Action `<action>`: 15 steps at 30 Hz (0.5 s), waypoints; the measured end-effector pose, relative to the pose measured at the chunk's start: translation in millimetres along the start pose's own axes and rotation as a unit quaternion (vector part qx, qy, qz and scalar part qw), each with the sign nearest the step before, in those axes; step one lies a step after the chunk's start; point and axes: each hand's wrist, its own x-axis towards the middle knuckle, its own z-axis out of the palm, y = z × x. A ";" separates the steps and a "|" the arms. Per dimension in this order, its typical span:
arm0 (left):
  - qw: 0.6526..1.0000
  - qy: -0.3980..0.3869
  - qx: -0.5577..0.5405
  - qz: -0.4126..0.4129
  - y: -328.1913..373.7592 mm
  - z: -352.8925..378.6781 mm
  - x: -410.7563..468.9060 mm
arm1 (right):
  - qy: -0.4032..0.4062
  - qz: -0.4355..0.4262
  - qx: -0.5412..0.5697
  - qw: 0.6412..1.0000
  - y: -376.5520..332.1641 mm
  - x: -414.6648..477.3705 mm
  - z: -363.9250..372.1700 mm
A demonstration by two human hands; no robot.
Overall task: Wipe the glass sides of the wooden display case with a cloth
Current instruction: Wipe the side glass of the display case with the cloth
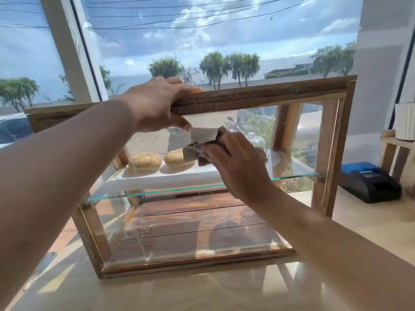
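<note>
The wooden display case (332,153) on the bench (202,292) is steadied by the left hand (155,104), its fingers curled over the top rail (269,95), seemingly to keep the case from shifting during wiping. Below that hand, two sesame buns (144,161) are kept on a white tray (168,178) on the glass shelf (292,176). A crumpled cloth (202,140) is gripped by the right hand (238,162) and pressed against the front glass (292,135).

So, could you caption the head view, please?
Left hand grips the case; right hand holds a cloth to its glass.
</note>
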 end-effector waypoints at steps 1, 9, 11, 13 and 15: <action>1.000 0.001 -0.001 -0.001 0.3 0.1 -0.7 | -0.019 -0.027 -0.002 0.999 8.5 -9.4 -5.6; 0.999 0.022 0.026 -0.011 1.7 3.6 -1.8 | 0.055 0.103 0.037 0.993 21.3 -0.7 -8.8; 0.999 0.025 0.028 -0.010 0.1 4.5 -2.1 | 0.067 0.113 0.017 0.991 14.1 7.7 1.0; 0.999 0.026 0.020 -0.009 -1.6 5.2 -1.6 | 0.070 0.069 -0.017 0.995 13.9 5.3 6.7; 0.999 0.028 0.016 -0.005 -2.6 5.5 -1.4 | 0.046 -0.056 -0.032 0.997 22.0 -10.7 6.0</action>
